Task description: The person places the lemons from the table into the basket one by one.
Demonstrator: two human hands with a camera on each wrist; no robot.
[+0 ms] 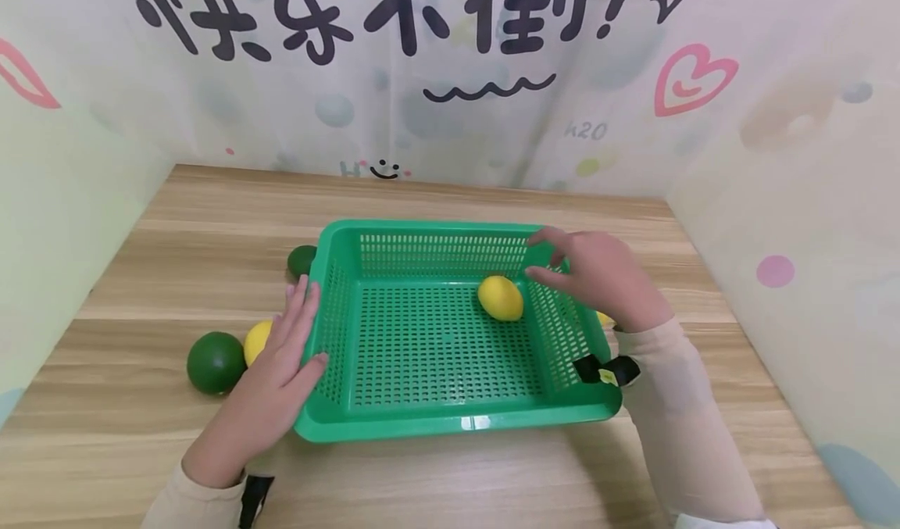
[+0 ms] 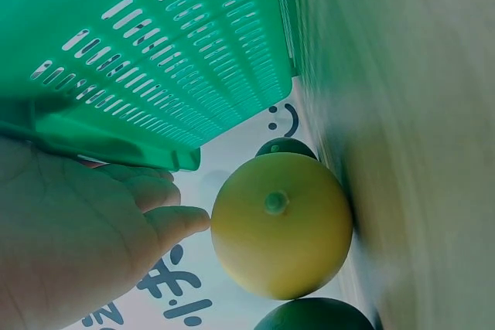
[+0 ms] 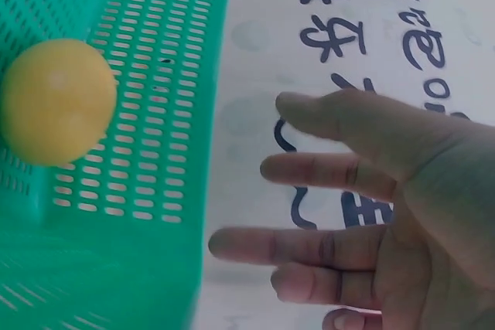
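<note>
Left hand (image 1: 277, 380), fingers straight, along left rim of green basket (image 1: 436, 357), gripping nothing! Right hand (image 1: 598, 271) hovers by right rim, fingers parted, nothing held. Lemon (image 1: 501, 298) inside green basket, toward right end. Left, on table (image 1: 211, 232): yellow fruit (image 1: 257, 341), green fruit (image 1: 216, 362) just beside it, second green fruit (image 1: 301, 261) farther back.

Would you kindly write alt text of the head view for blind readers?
A green basket on a wood-grain table holds one yellow fruit, with a person's left hand at its left edge and right hand over its right edge. Two green fruits and a yellow one lie outside, on the left.
</note>
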